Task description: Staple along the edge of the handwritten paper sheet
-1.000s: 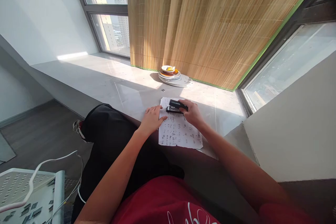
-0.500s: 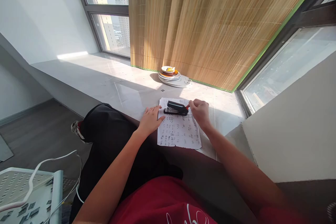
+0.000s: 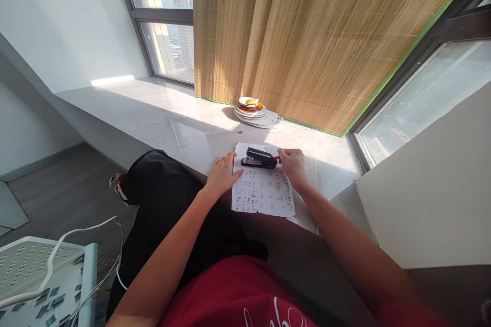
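A black stapler [image 3: 259, 159] lies on a white sheet of handwritten paper [image 3: 264, 194], near its upper edge on the pale window ledge. My left hand [image 3: 223, 172] rests flat at the paper's left edge, fingers apart, holding nothing. At the stapler's right end, my right hand [image 3: 292, 162] is closed, with a small red piece [image 3: 276, 158] showing at its fingertips. Whether this red piece is part of the stapler cannot be made out.
Stacked plates [image 3: 251, 111] stand at the back of the ledge [image 3: 153, 112], before a bamboo blind [image 3: 276, 36]. A tiny dark item [image 3: 240, 132] lies between plates and paper. At the lower left is a white perforated chair [image 3: 46, 260] with a cable.
The view has shifted slightly, moving the scene a little to the right. My right fingers have shifted slightly at the red piece. My left hand keeps its place on the paper.
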Tool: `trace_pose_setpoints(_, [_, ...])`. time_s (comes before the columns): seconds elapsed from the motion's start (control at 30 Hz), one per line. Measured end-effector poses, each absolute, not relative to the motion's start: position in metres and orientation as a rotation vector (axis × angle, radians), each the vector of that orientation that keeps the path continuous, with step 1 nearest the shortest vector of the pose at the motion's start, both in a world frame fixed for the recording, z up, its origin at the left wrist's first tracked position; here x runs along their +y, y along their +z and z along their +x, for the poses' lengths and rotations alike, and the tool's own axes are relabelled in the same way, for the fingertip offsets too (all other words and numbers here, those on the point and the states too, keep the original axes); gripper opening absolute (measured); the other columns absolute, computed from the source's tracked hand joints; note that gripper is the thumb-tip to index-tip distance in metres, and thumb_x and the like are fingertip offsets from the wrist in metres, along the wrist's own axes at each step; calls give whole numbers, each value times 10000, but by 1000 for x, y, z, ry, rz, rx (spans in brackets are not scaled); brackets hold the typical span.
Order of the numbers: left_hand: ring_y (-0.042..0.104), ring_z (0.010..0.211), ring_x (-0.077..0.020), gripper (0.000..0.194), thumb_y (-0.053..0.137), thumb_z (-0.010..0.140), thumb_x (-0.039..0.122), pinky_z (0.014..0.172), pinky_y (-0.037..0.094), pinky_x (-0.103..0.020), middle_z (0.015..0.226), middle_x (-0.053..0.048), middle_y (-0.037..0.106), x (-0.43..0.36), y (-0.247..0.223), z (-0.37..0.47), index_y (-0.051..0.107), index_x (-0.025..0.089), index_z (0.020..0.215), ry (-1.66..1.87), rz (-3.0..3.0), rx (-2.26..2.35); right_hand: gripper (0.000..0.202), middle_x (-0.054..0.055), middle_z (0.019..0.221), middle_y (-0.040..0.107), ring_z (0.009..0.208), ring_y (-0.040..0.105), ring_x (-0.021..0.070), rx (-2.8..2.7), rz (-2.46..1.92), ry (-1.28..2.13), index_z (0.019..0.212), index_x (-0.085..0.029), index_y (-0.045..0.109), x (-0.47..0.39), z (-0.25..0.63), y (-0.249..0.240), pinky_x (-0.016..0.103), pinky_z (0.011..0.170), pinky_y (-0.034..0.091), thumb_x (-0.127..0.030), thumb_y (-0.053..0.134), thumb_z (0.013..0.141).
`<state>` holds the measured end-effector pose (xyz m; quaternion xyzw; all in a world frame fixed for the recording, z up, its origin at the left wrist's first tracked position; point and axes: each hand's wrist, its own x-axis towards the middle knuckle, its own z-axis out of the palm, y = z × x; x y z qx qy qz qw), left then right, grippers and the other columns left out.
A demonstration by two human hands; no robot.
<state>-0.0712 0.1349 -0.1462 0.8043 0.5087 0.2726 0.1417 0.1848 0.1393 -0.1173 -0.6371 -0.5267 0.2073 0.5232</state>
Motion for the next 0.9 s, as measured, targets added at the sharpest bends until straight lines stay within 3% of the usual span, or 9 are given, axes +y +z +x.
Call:
trace_pose_setpoints(0.13, [510,1454,-306,683,703,1010,240,1299,250,-552,1544,-125,568,134,-145,-72,263,227,1533,830,2266,1451,389,9,488,532,507,511,171,-1227,-1525,531,467,-247,422,140,184,-119,279,468,327,-402,571,791])
trace_pose_setpoints(0.33, [508,1460,-307,636,703,1014,231,1309,235,-546,1541,-124,572,133,-144,-71,302,228,1508,818,2261,1458,374,17,520,543,550,515,169,-1202,-1520,577,466,-241,410,142,186,-120,272,485,318,-377,563,779])
trace_pose_setpoints(0.5, [509,1457,-323,674,735,1008,226,1297,264,-535,1546,-143,563,134,-146,-71,289,220,1513,841,2243,1465,394,-50,482,269,532,397,135,-1262,-1488,530,503,-259,287,144,186,-125,267,506,239,-319,538,800])
trace_pose_setpoints(0.6, [494,1466,-343,712,764,1001,242,1275,305,-521,1555,-174,543,136,-148,-71,280,209,1522,846,2220,1497,447,-59,511,208,521,285,118,-1319,-1458,425,524,-259,250,143,185,-128,283,533,281,-319,541,858])
trace_pose_setpoints(0.67, [498,1458,-353,685,773,997,244,1263,320,-526,1546,-172,549,137,-149,-72,312,213,1503,839,2221,1504,484,-42,526,282,552,348,138,-1336,-1429,304,516,-250,307,143,183,-129,303,598,373,-357,530,932])
trace_pose_setpoints(0.73, [511,1442,-361,648,778,991,240,1248,337,-532,1525,-161,568,137,-149,-72,351,220,1477,850,2229,1505,447,1,623,498,670,501,182,-1389,-1387,194,587,-234,513,145,181,-128,338,712,460,-425,528,991])
trace_pose_setpoints(0.8, [526,1422,-369,629,787,979,235,1218,374,-527,1507,-151,585,138,-149,-71,379,227,1458,871,2235,1506,318,58,901,701,875,615,236,-1522,-1338,186,891,-231,717,148,179,-128,373,805,509,-499,580,993])
trace_pose_setpoints(0.87, [543,1399,-370,620,792,970,224,1199,395,-518,1494,-148,595,138,-148,-71,397,225,1448,884,2234,1510,385,89,1145,748,1033,654,275,-1711,-1280,251,1204,-244,717,152,177,-129,407,872,535,-520,689,937])
trace_pose_setpoints(0.9, [549,1390,-369,616,793,967,218,1201,392,-518,1492,-152,595,138,-148,-71,404,219,1444,886,2233,1512,442,93,1190,754,1069,666,286,-1803,-1251,279,1270,-244,698,154,176,-131,423,905,539,-491,737,906])
